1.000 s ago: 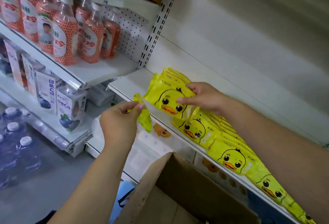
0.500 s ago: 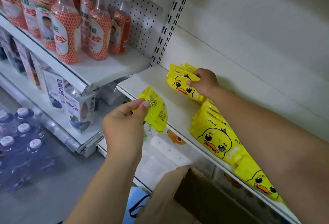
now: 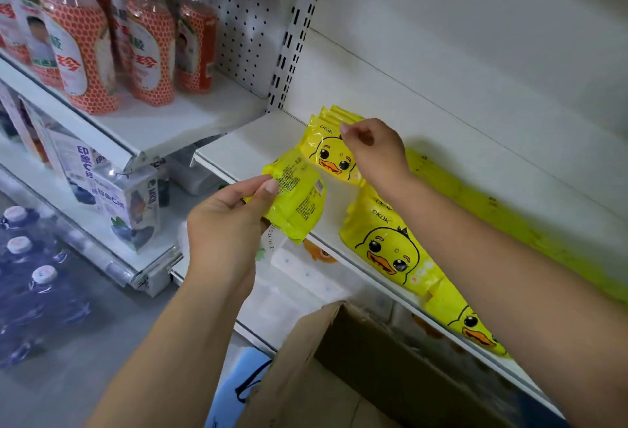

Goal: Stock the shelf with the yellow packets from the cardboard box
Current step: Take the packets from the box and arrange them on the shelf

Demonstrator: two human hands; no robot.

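- Firmly, the left hand (image 3: 224, 227) gripped one yellow packet (image 3: 295, 200) between thumb and fingers, its printed back facing up, just off the front edge of the shelf (image 3: 248, 142).
- The right hand (image 3: 377, 152) curled its fingers over the top of an upright stack of packets (image 3: 328, 155) on the shelf, just behind the held one.
- Fronts showed a duck face and "ckak".
- Further leaning packets (image 3: 390, 251) lay to the right, above the cardboard box (image 3: 367, 353).
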